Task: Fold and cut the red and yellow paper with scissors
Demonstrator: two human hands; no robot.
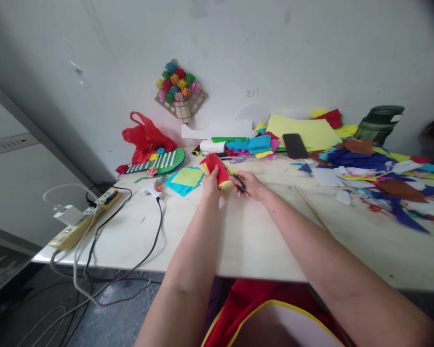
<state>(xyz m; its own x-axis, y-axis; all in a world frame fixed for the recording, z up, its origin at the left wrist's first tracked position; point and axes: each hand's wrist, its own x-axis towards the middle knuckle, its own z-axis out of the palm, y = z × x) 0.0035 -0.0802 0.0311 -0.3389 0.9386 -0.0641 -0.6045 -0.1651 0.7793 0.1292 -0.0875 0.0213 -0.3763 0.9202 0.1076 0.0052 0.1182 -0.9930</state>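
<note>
My left hand (210, 184) is closed around a folded bundle of red and yellow paper (216, 168), held up just above the table (260, 241). My right hand (251, 184) is beside it on the right, its fingers closed through the handles of black scissors (239, 182), whose blades point at the bundle. Just left of the hands, yellow-green and blue paper squares (186, 178) lie flat on the table.
Loose coloured paper scraps (383, 178) cover the right side, with a black phone (295, 145) on yellow sheets and a dark bottle (379, 123). At left lie a glue gun (152, 190), a power strip (85, 219) with cables, a red plastic bag (145, 137) and a paper-flower craft (180, 90) on the wall. A thin stick (311, 207) lies near my right arm.
</note>
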